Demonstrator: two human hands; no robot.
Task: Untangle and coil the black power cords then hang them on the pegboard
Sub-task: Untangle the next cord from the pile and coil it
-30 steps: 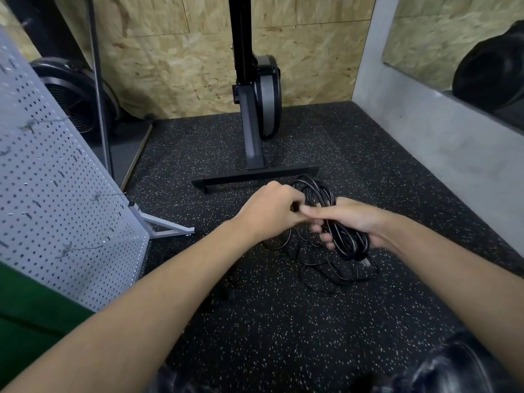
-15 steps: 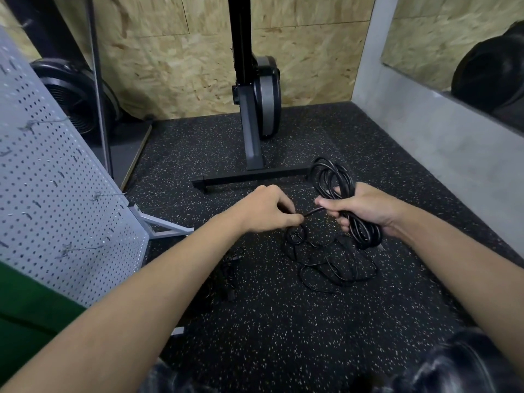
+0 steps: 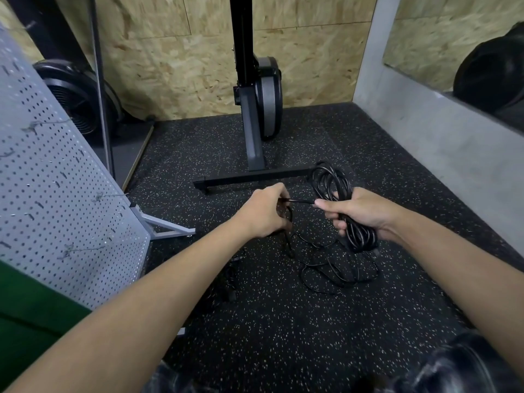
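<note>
The right hand (image 3: 365, 212) grips a coil of black power cord (image 3: 344, 205); the left hand (image 3: 262, 214) pinches its taut free strand. Loose cord (image 3: 334, 275) lies on the floor below. Feeding even loops should keep the coil tidy.

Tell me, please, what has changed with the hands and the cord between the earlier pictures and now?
The right hand, gripping the coil, moved to the right, away from the left hand, which it had been touching. A short stretch of cord now runs straight between them, pinched by the left hand. Nothing was let go. The loose cord on the floor and the pegboard stayed as they were.
</note>
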